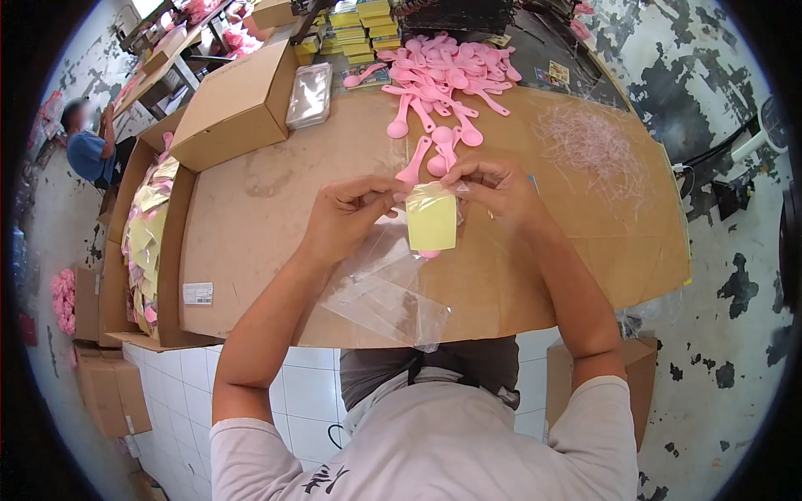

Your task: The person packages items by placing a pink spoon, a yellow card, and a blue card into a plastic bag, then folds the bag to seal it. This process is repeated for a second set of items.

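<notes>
Pinching the yellow packet [433,221] by its top corners between thumbs and fingertips, the left hand [347,215] and right hand [499,194] apparently hold its edge taut; pink scoops [447,71] lie beyond the packet, clear bags [380,288] nearer the body, probably for easy reach.

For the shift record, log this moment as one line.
left hand: pinching clear bag | right hand: pinching clear bag | yellow card: in bag | pink spoons: heaped beyond
</notes>
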`<state>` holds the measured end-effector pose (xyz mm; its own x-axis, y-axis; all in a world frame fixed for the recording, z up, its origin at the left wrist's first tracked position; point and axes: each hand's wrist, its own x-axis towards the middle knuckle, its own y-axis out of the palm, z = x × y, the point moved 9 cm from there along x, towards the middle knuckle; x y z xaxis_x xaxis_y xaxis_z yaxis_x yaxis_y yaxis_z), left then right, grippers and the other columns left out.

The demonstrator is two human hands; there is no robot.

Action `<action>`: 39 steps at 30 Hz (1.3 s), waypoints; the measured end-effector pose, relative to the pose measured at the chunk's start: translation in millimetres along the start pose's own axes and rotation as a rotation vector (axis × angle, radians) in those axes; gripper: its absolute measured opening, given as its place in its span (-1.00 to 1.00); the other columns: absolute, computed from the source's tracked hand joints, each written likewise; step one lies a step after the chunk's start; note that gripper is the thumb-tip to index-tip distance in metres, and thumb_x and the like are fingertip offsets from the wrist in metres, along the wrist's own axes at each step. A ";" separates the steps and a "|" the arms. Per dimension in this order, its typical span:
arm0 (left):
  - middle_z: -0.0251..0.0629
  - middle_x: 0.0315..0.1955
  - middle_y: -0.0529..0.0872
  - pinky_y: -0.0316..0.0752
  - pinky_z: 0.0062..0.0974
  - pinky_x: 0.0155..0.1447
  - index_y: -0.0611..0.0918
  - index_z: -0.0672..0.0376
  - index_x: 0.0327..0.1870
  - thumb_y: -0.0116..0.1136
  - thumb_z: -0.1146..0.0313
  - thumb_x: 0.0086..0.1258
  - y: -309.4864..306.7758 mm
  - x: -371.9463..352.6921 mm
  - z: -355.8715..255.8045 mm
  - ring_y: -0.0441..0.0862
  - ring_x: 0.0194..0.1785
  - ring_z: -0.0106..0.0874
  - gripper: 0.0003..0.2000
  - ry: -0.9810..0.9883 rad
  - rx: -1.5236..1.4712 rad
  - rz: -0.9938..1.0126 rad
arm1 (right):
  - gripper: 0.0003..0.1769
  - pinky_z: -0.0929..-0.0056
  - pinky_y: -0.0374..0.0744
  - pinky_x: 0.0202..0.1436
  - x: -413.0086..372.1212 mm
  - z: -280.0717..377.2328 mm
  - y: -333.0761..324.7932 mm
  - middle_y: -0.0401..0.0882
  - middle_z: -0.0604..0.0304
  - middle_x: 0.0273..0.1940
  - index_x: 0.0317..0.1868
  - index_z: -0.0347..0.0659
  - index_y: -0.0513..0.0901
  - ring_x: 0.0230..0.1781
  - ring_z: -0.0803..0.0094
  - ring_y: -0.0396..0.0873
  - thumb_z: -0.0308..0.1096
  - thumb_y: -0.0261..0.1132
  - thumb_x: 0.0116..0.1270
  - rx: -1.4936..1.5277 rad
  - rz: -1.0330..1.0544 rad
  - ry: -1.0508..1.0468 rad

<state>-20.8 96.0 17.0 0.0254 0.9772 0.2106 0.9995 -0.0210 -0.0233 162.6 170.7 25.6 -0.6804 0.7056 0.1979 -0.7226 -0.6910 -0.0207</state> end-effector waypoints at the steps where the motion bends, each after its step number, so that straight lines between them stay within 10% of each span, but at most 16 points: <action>1: -0.25 -0.04 0.83 0.70 -0.52 0.05 0.76 0.33 0.05 0.16 0.67 0.49 -1.2 1.0 1.9 0.76 -0.05 -0.53 -0.78 -0.001 0.005 0.010 | -0.81 0.47 0.67 0.12 0.9 -0.3 -1.6 0.75 0.20 -0.07 0.00 -0.37 0.73 -0.04 0.51 0.71 -0.65 0.31 0.42 -0.024 0.011 -0.026; 39: -0.23 -0.14 0.82 0.72 -0.56 -0.14 0.71 0.34 0.09 0.30 0.44 0.54 5.7 3.7 16.6 0.77 -0.15 -0.53 -0.78 -0.171 -0.193 -0.007 | -0.81 0.50 0.63 0.06 1.3 -16.6 2.1 0.71 0.26 -0.13 -0.01 -0.30 0.68 -0.10 0.55 0.67 -0.51 0.44 0.41 0.003 0.102 0.066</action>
<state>-15.3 103.0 1.4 0.0316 0.9986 0.0413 0.9850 -0.0381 0.1680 158.1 172.8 9.6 -0.7571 0.6401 0.1304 -0.6487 -0.7602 -0.0345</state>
